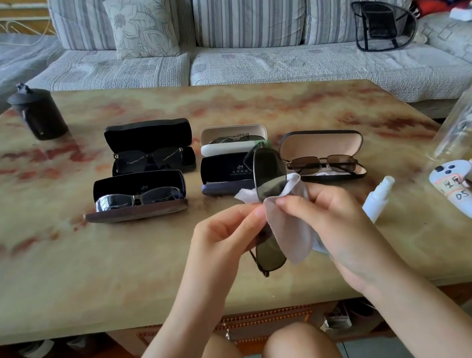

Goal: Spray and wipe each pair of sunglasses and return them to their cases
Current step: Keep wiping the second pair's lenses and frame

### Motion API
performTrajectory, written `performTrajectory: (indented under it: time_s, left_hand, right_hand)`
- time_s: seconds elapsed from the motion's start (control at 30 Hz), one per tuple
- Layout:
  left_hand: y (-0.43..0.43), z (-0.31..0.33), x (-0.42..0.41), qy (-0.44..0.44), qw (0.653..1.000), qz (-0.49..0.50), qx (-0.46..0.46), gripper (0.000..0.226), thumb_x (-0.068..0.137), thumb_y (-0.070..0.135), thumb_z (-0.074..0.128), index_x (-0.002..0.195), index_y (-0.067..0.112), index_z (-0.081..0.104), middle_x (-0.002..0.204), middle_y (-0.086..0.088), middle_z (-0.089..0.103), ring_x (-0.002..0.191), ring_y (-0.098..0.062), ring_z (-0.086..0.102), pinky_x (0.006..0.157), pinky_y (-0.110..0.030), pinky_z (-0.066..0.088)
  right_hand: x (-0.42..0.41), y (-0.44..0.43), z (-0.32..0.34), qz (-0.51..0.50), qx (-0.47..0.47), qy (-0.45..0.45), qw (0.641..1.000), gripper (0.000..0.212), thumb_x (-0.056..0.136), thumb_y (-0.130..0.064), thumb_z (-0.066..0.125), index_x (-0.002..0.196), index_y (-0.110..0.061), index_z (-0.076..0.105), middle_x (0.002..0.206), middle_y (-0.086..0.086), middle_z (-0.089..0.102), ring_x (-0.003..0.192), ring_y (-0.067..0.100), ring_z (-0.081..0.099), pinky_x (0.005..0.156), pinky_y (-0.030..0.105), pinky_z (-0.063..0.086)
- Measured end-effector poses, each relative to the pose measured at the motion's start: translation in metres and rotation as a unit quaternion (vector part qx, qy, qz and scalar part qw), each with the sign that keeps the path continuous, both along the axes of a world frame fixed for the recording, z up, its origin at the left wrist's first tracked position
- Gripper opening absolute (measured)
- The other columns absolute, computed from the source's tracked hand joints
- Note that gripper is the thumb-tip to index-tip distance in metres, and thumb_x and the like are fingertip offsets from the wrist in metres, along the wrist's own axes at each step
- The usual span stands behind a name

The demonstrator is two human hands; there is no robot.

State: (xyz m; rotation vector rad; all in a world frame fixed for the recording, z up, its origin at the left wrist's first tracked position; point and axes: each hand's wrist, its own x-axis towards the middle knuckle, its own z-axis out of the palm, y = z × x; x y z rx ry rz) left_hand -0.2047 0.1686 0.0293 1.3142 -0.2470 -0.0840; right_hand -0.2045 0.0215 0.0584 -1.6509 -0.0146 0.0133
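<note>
Pale grey soft cloth (pixel 290 232), right hand (pixel 325 217) fingers (pixel 288 202) pinching it on dark-lensed sunglasses (pixel 269 173); left hand (pixel 228 233) pinches their frame; rub lightly.

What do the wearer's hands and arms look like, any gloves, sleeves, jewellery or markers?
Left hand and right hand are bare: no gloves, rings, watch or wristbands visible. Left forearm and right forearm are uncovered to the frame edge, no sleeves in view. No markers or cables.
</note>
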Motion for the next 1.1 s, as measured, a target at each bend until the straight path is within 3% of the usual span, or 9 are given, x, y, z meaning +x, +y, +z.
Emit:
performTrajectory:
  time_s: [0.17, 0.3, 0.47, 0.57, 0.63, 0.73, 0.87, 1.0, 1.1]
  left_hand:
    - [-0.0036, -0.0034, -0.0020, -0.015, 1.000, 0.015, 0.010, 0.022, 0.085, 0.028, 0.061, 0.091, 0.013, 0.076, 0.089, -0.005, 0.075, 0.086, -0.013, 0.068, 0.081, -0.027, 0.054]
    - [-0.0024, -0.0074, -0.0007, -0.008, 1.000, 0.002, 0.021, 0.021, 0.087, 0.031, 0.057, 0.094, 0.017, 0.072, 0.089, -0.012, 0.071, 0.085, -0.021, 0.064, 0.081, -0.046, 0.051]
    - [-0.0029, -0.0060, -0.0012, 0.014, 1.000, -0.028, 0.001, 0.034, 0.086, 0.033, 0.059, 0.104, 0.005, 0.063, 0.096, -0.012, 0.068, 0.090, -0.024, 0.060, 0.088, -0.057, 0.050]
    - [-0.0007, -0.0046, 0.0002, 0.011, 0.999, -0.039, -0.006, 0.034, 0.087, 0.033, 0.058, 0.107, 0.006, 0.063, 0.097, -0.008, 0.069, 0.090, -0.021, 0.063, 0.082, -0.049, 0.055]
    - [-0.0002, -0.0043, 0.0008, 0.007, 0.999, -0.045, -0.006, 0.033, 0.088, 0.033, 0.059, 0.109, 0.008, 0.064, 0.098, -0.006, 0.069, 0.090, -0.020, 0.063, 0.083, -0.050, 0.054]
    - [0.0000, -0.0074, 0.0016, 0.003, 0.999, -0.044, -0.016, 0.031, 0.086, 0.032, 0.056, 0.109, 0.012, 0.064, 0.097, 0.000, 0.072, 0.090, -0.014, 0.067, 0.076, -0.036, 0.058]
    - [-0.0001, -0.0092, 0.0009, 0.009, 0.999, -0.039, -0.016, 0.039, 0.084, 0.034, 0.056, 0.109, 0.004, 0.059, 0.095, 0.000, 0.071, 0.089, -0.013, 0.065, 0.077, -0.035, 0.056]
    - [0.0010, -0.0095, 0.0011, 0.008, 0.999, -0.035, -0.007, 0.035, 0.087, 0.033, 0.055, 0.109, 0.007, 0.061, 0.098, -0.005, 0.071, 0.091, -0.018, 0.066, 0.083, -0.045, 0.054]
    - [0.0018, -0.0054, -0.0003, -0.003, 0.999, -0.047, -0.001, 0.029, 0.090, 0.034, 0.058, 0.108, 0.012, 0.064, 0.093, 0.000, 0.072, 0.089, -0.015, 0.068, 0.080, -0.038, 0.057]
  right_hand:
    - [0.0002, 0.0042, 0.0024, -0.026, 0.026, 0.033, 0.999, 0.019, 0.083, -0.023, 0.065, 0.065, -0.017, 0.070, 0.065, -0.001, 0.060, 0.064, 0.007, 0.050, 0.057, 0.020, 0.035]
    - [-0.0005, 0.0052, 0.0031, -0.041, 0.022, 0.014, 0.999, 0.026, 0.090, -0.014, 0.059, 0.067, -0.010, 0.070, 0.066, 0.005, 0.061, 0.064, 0.011, 0.051, 0.058, 0.022, 0.036]
    - [0.0020, 0.0034, 0.0066, -0.054, -0.013, -0.016, 0.998, 0.042, 0.094, -0.010, 0.052, 0.056, -0.019, 0.067, 0.046, -0.011, 0.053, 0.043, 0.001, 0.044, 0.041, 0.010, 0.030]
    - [0.0026, 0.0029, 0.0082, -0.040, 0.005, -0.030, 0.999, 0.035, 0.094, -0.010, 0.054, 0.062, -0.016, 0.067, 0.044, -0.011, 0.053, 0.040, 0.000, 0.045, 0.040, 0.008, 0.030]
    - [0.0029, 0.0047, 0.0053, -0.024, 0.029, -0.015, 0.999, 0.024, 0.088, -0.021, 0.060, 0.069, -0.015, 0.073, 0.060, -0.004, 0.064, 0.054, 0.002, 0.052, 0.049, 0.010, 0.036]
    - [0.0011, 0.0068, -0.0001, 0.013, 0.081, 0.018, 0.996, 0.013, 0.083, -0.021, 0.063, 0.079, -0.014, 0.074, 0.081, 0.006, 0.068, 0.072, 0.008, 0.058, 0.060, 0.017, 0.042]
    - [0.0009, 0.0065, -0.0015, 0.020, 0.115, 0.042, 0.992, 0.017, 0.087, -0.009, 0.061, 0.077, -0.014, 0.073, 0.077, 0.003, 0.068, 0.076, 0.010, 0.059, 0.068, 0.021, 0.044]
    - [0.0026, 0.0054, -0.0003, 0.016, 0.082, 0.035, 0.996, 0.010, 0.071, -0.024, 0.066, 0.071, -0.018, 0.075, 0.080, 0.007, 0.069, 0.079, 0.013, 0.058, 0.068, 0.023, 0.042]
    - [0.0055, 0.0005, 0.0025, 0.001, 0.040, 0.014, 0.999, 0.016, 0.074, -0.026, 0.063, 0.062, -0.021, 0.073, 0.072, 0.003, 0.065, 0.073, 0.014, 0.054, 0.065, 0.027, 0.037]
